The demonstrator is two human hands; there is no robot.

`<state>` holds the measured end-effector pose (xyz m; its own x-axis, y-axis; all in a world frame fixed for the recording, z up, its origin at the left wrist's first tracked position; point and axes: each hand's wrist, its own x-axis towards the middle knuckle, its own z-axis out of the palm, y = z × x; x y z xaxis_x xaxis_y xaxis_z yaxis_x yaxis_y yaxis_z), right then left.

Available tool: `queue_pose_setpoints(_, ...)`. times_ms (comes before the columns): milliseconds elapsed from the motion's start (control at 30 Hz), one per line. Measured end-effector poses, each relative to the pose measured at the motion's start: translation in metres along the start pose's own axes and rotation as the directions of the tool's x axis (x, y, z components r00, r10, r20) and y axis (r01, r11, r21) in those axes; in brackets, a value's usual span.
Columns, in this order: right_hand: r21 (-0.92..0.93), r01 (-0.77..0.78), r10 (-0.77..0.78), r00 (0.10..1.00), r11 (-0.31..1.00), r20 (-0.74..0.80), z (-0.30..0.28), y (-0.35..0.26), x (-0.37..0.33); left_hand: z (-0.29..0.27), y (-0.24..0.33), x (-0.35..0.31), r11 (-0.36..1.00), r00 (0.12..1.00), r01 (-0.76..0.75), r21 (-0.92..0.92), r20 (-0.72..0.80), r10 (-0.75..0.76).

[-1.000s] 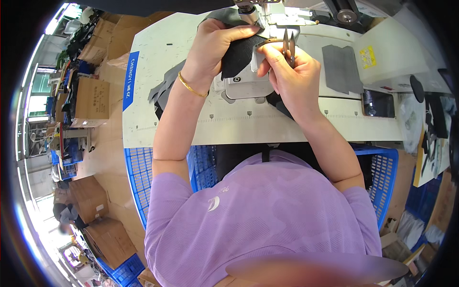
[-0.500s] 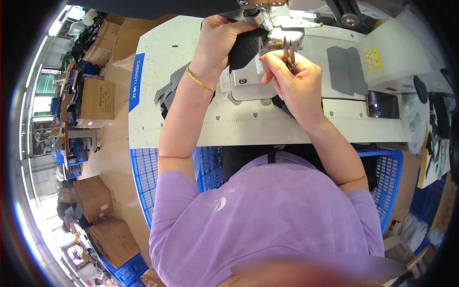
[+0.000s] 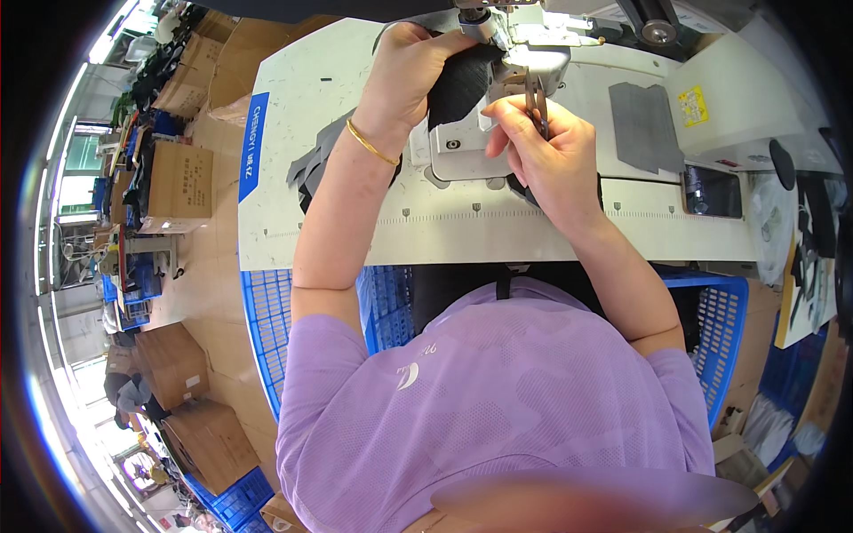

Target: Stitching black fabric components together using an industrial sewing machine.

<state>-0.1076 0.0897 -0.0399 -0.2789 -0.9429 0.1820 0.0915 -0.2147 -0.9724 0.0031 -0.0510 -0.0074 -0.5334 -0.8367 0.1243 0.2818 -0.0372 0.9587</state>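
Black fabric (image 3: 458,91) looks light, pliable, best held by its edge; left hand (image 3: 404,78) pinches it; right hand (image 3: 562,151) grips snips (image 3: 541,107).

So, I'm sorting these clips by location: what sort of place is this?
Likely a sewing workshop: a sewing machine, cut grey fabric pieces on the worktable, and cardboard boxes nearby.

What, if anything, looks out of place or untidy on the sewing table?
Small dark scraps litter the left part of the white sewing table. The grey fabric pieces there lie fanned unevenly, while the grey panels at right lie neater. I see no spill or obvious damage.
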Motion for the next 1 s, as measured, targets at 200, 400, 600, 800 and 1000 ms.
queue_pose_setpoints(200, 0.03, -0.019, 0.018, 0.999, 0.999, 0.041, -0.007, 0.002, -0.01, -0.001, 0.0, 0.0, 0.997, 0.998, 0.042, -0.06, -0.042, -0.044)
queue_pose_setpoints(400, -0.125, -0.05, 0.066, 0.989, 0.991, 0.13, -0.016, -0.006, -0.019, 0.004, 0.008, -0.028, 0.997, 0.98, -0.044, 0.062, -0.189, 0.056)
queue_pose_setpoints(600, -0.637, 0.289, -0.269, 0.954, 0.715, 0.13, -0.024, 0.012, -0.031, -0.009, -0.03, -0.094, 0.875, 0.876, -0.211, 0.436, -0.312, 0.367)
queue_pose_setpoints(800, -0.867, 0.383, -0.408, 0.881, 0.319, 0.24, -0.003, 0.021, -0.03, 0.001, -0.047, -0.12, 0.839, 0.851, -0.198, 0.507, -0.336, 0.403)
queue_pose_setpoints(1000, -0.838, 0.467, -0.449, 0.836, 0.282, 0.314, 0.006, 0.032, -0.024, -0.005, -0.055, -0.128, 0.821, 0.856, -0.231, 0.522, -0.291, 0.426)
